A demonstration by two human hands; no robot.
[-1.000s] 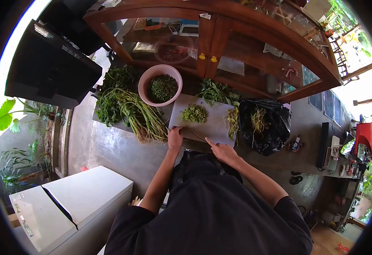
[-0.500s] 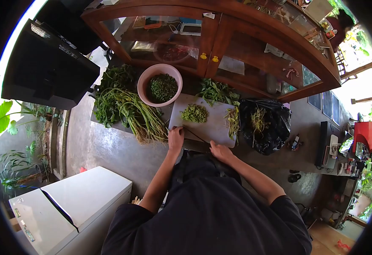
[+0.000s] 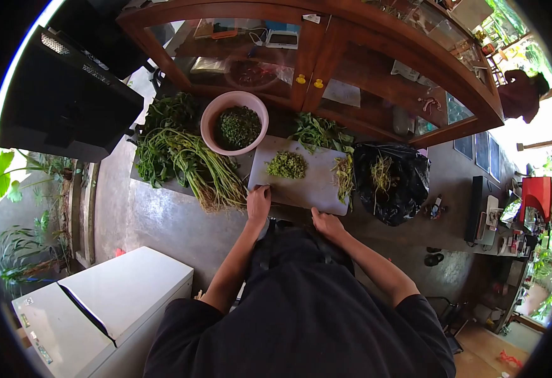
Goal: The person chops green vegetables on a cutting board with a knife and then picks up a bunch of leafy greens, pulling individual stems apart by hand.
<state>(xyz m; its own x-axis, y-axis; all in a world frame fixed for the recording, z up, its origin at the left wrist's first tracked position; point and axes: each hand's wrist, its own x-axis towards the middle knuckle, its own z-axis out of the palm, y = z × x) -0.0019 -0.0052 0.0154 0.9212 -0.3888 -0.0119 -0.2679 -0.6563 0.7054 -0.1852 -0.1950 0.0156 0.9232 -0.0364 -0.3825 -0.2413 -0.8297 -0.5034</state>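
Lying on the board (image 3: 317, 183), the cut greens (image 3: 287, 165) seem piled to be kept tidy, while the left hand (image 3: 259, 203) and right hand (image 3: 329, 225) are curled nearly closed by its near edge, any hold unclear.

Chopped greens (image 3: 287, 165) lie heaped on a pale board (image 3: 319, 179)

A home-like kitchen space, with a glass-doored wooden cabinet (image 3: 317, 53), white fridge (image 3: 109, 302) and cutting board (image 3: 317, 189).
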